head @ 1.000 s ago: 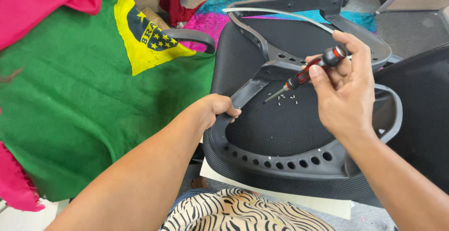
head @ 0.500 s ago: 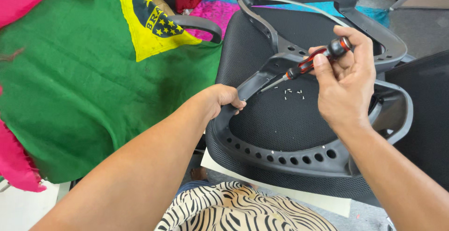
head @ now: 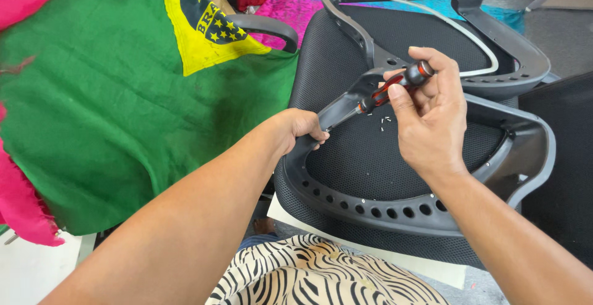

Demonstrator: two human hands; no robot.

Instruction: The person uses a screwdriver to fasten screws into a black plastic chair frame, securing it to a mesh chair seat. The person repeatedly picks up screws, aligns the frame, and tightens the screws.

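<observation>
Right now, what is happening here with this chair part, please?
A person works on a dark mesh chair back lying flat before them. The right hand holds a red and black screwdriver, its tip pointing down at the grey plastic frame. The left hand grips that frame's edge. A few small pale bits lie on the mesh. A green and yellow cloth is spread alongside.

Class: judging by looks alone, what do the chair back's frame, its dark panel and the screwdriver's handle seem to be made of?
Frame: probably moulded grey plastic, matt, with a row of formed holes.
Panel: black woven mesh; a fine dotted weave shows.
Screwdriver handle: likely hard plastic, glossy red and black, held in the right hand.
</observation>
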